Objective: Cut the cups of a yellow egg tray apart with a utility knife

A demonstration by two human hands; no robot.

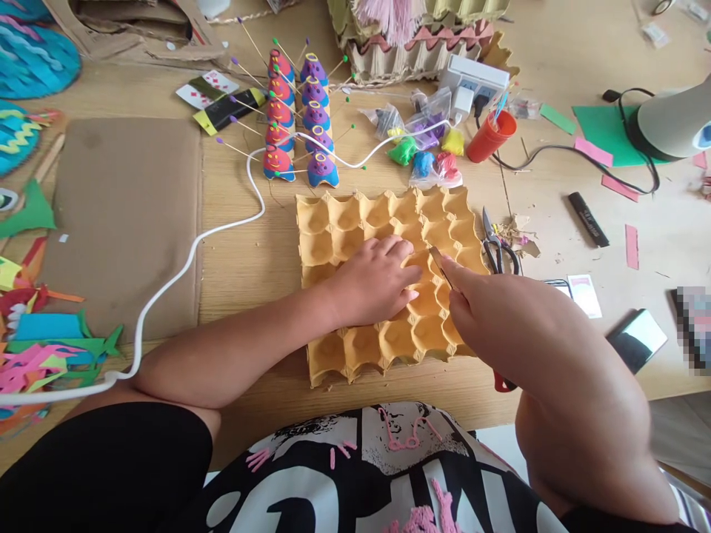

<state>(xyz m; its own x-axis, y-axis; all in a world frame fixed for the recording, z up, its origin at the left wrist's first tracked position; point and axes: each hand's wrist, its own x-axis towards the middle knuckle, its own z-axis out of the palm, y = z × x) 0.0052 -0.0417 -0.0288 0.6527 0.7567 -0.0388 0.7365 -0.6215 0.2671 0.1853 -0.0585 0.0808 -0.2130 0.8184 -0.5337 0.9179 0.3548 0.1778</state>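
Note:
A yellow egg tray (364,344) lies on the table in front of me. My left hand (383,281) rests palm down on its middle cups, the fingers spread a little. In my right hand (472,296) is a thin-bladed tool (441,265), perhaps a knife; its tip touches the tray's right half. The handle is mostly hidden by the hand, and a red end shows below it. Scissors (494,248) with dark handles lie against the tray's right edge.
Two rows of painted cups with pins (279,118) stand behind the tray. A white cable (194,248) crosses the left side beside brown cardboard (127,222). Bags of coloured clay (425,159), a red cup (489,137) and a power strip (475,78) are at the back right.

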